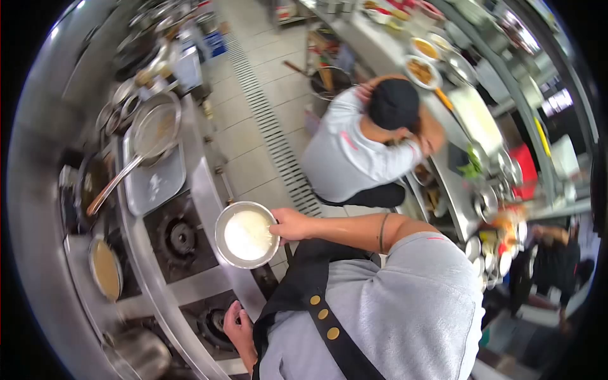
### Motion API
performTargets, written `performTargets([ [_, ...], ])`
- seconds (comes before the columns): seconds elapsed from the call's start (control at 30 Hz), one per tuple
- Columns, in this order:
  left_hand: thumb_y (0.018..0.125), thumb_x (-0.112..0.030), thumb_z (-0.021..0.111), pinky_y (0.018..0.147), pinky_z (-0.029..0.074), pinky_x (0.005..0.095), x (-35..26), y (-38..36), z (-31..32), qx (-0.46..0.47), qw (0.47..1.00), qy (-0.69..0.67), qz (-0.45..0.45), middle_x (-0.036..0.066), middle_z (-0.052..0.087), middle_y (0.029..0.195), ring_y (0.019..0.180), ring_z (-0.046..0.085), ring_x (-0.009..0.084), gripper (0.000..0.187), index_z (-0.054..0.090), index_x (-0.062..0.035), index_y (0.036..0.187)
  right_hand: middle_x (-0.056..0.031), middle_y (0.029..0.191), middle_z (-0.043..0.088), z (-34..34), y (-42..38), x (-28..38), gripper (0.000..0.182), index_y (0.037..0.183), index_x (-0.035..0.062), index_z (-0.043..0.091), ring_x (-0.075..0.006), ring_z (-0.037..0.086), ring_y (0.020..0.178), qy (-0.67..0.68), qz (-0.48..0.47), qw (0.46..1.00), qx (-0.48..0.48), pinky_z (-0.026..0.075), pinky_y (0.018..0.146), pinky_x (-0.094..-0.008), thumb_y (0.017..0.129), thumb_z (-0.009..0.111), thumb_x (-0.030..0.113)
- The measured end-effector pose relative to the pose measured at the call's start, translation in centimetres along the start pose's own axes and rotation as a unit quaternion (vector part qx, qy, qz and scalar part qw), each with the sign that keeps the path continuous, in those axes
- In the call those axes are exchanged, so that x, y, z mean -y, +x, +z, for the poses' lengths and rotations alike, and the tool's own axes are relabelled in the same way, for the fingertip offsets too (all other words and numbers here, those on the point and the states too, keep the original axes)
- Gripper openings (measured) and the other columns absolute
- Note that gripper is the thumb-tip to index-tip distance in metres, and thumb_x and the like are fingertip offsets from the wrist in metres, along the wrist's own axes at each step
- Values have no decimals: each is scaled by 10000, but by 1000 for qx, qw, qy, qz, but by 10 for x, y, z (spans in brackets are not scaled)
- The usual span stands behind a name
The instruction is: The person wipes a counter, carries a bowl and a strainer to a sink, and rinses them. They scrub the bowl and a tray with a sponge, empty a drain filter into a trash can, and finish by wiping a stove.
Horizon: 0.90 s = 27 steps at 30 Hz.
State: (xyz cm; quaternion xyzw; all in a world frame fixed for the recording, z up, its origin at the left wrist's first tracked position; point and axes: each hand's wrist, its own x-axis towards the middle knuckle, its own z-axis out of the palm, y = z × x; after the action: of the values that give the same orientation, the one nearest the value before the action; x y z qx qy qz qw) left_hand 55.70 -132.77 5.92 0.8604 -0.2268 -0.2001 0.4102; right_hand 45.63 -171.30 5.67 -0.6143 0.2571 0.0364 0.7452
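By stove (pixel 195 288), R grip (pixel 291 225) w/ bowl (pixel 221 235), L grip (pixel 239 329) nr burner (pixel 209 322)

No text, label, brand, number or sign can be read anywhere in the view. A small pinkish-red mark (pixel 347 140) on the co-worker's grey shirt (pixel 335 168) is too blurred to make out as lettering, and a thin red mark (pixel 435 239) near the shoulder of the camera wearer's own grey shirt (pixel 424 304) is equally illegible.
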Motion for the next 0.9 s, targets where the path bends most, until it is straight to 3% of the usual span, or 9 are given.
performTargets([
  [0.1,924,-44,621,880,557,354,-13,20,-3,73,993,64,67,175,706,1116,979,710,265,284,679,42,1188,-145,1029,694,-17,-77,-27,354,1229,-66,590,-196,709,768,28,12,996,-85,611,647,-316,922,570,109],
  [0.2,933,-59,625,878,556,342,-12,38,11,90,986,55,126,167,718,1105,996,712,245,277,680,37,1186,-138,1026,700,-29,-144,-49,372,1237,-65,603,-186,707,769,31,19,985,-169,616,657,-312,913,578,116],
  [0.4,904,-101,664,886,547,361,-49,45,44,112,966,74,221,160,732,1054,978,717,277,277,699,6,1157,-158,1008,714,-48,-198,-59,364,1212,-84,627,-192,720,766,59,47,955,-286,622,649,-314,905,568,103],
  [0.47,896,-100,662,887,556,357,-54,43,52,148,958,66,235,171,733,1081,1003,718,274,291,706,11,1162,-178,1008,722,-56,-190,-60,356,1189,-114,628,-219,736,790,54,42,941,-331,628,653,-325,907,551,89],
  [0.6,886,-122,671,905,538,370,-64,42,52,146,956,80,241,154,732,1071,999,708,298,287,708,-20,1152,-181,1120,694,-73,-150,-38,380,1267,-99,578,-236,728,870,113,23,943,-312,638,704,-323,934,536,80],
  [0.83,900,-134,660,904,538,384,-76,68,38,92,969,122,194,156,726,1095,1013,704,318,283,706,-30,1159,-170,1144,683,-129,-6,2,325,1241,-70,569,-233,720,909,199,-51,933,-295,637,695,-310,945,529,61],
  [0.9,900,-131,658,898,541,386,-79,82,38,85,973,133,168,160,725,1091,1007,705,323,282,706,-33,1160,-166,1122,689,-162,46,7,317,1229,-68,578,-234,722,888,267,-98,909,-306,633,686,-305,940,529,50],
])
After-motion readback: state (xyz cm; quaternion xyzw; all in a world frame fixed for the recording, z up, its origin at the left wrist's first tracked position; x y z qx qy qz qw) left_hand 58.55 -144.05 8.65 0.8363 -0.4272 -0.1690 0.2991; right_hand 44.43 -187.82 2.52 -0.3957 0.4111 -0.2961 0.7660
